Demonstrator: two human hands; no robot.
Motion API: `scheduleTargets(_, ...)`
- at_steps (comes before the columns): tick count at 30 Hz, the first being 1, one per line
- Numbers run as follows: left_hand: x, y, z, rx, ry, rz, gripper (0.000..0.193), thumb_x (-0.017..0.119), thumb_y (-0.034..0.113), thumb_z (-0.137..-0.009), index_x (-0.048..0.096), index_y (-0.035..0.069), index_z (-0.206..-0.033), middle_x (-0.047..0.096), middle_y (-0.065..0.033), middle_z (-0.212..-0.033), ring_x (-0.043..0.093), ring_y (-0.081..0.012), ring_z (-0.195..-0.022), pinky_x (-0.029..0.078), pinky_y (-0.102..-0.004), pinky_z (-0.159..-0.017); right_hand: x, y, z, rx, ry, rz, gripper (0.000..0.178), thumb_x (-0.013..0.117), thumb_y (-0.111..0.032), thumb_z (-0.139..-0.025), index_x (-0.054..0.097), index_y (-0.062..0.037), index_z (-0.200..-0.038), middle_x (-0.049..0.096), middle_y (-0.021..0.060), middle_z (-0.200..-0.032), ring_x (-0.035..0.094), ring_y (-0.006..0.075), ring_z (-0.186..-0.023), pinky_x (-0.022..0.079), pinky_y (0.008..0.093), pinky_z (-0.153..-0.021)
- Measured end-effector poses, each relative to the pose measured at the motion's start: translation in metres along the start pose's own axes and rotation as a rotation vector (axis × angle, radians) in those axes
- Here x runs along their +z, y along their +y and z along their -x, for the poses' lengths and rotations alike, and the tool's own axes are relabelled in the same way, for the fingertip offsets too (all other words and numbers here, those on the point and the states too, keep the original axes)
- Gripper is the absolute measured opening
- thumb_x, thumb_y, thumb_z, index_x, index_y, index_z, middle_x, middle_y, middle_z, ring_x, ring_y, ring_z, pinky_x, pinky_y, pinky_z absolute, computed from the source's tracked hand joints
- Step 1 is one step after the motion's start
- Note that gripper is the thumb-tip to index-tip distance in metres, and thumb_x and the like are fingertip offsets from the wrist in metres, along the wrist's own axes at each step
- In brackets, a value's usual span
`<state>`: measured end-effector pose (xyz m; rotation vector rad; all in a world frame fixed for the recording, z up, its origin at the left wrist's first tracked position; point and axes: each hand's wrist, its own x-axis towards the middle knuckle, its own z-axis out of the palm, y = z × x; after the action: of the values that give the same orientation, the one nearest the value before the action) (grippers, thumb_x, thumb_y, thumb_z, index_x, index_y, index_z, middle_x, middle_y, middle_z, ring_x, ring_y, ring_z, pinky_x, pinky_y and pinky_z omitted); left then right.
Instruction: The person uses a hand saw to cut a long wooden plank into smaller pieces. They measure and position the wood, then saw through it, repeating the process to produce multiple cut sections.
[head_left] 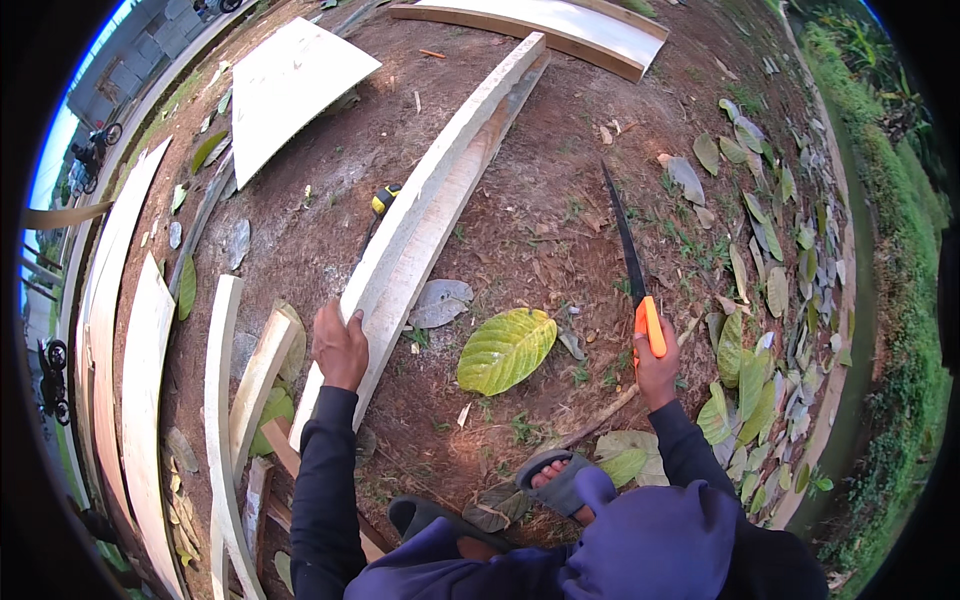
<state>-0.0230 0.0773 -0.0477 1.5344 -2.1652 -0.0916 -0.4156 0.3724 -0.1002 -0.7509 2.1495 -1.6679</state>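
Purple cloth (645, 545) sits nearest, w/ L hand (341, 346) curled on near part of timber beam (422, 200) above soil (545, 235), prob. stiff (hold edges), R hand (656, 368) closed on saw (632, 255), prob. light (hold orange handle (655, 325)).

Left hand (341, 347) back-up, fingers (323, 325) bent, thumb (356, 322) inboard, left forearm (331, 480) roughly straight ahead. Right hand (657, 368) closed in a grip, right forearm (690, 446) angled slightly inward. Hands well apart.

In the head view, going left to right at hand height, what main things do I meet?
Pale flat boards, two narrow wooden battens, left hand on the long timber, yellow-green leaf, right hand gripping the orange-handled handsaw, scattered leaves, green grassy strip.
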Motion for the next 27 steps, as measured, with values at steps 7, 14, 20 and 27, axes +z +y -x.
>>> scheduleTargets(7, -0.044, -0.013, -0.003, -0.168, -0.255, 0.462, 0.027, 0.071, 0.018, -0.095, 0.068, -0.004, -0.110, 0.072, -0.0123, -0.094, 0.068, -0.0239, -0.089, 0.050, -0.0367, -0.083, -0.004, 0.002, -0.004, 0.095, -0.026, -0.241, 0.040, 0.062, -0.002, -0.096, 0.057, -0.0010, -0.136, 0.061, 0.0011, -0.093, 0.054, 0.0061, -0.064, 0.045, 0.0237, -0.052)
scheduleTargets(14, -0.102, -0.037, -0.001, -0.536, -0.442, 0.670, 0.040, 0.069, 0.040, -0.093, 0.070, 0.001, -0.085, 0.056, 0.0005, -0.072, 0.056, -0.0124, -0.070, 0.043, -0.0302, -0.069, -0.012, -0.002, -0.008, 0.164, -0.013, -0.248, 0.036, 0.061, -0.001, -0.097, 0.058, 0.0012, -0.132, 0.060, 0.0016, -0.090, 0.055, 0.0075, -0.062, 0.046, 0.0242, -0.053)
scheduleTargets(20, -0.111, -0.087, 0.009, -0.542, -0.701, 0.368, 0.055, 0.068, 0.048, -0.094, 0.073, -0.006, -0.083, 0.063, -0.0074, -0.067, 0.058, -0.0162, -0.063, 0.044, -0.0354, -0.062, -0.013, -0.012, -0.003, 0.245, 0.088, -0.521, 0.010, 0.060, -0.007, -0.099, 0.056, -0.0047, -0.090, 0.042, -0.0024, -0.066, 0.044, 0.0089, -0.054, 0.042, 0.0280, -0.053)
scheduleTargets(27, -0.120, -0.124, 0.035, -0.506, -0.685, 0.316, 0.053, 0.070, 0.046, -0.094, 0.068, -0.004, -0.076, 0.059, -0.0030, -0.065, 0.052, -0.0117, -0.063, 0.039, -0.0333, -0.061, -0.004, -0.074, 0.021, 0.108, -0.150, -0.470, 0.008, 0.057, -0.004, -0.098, 0.056, 0.0012, -0.103, 0.046, 0.0000, -0.064, 0.046, 0.0100, -0.055, 0.041, 0.0263, -0.053)
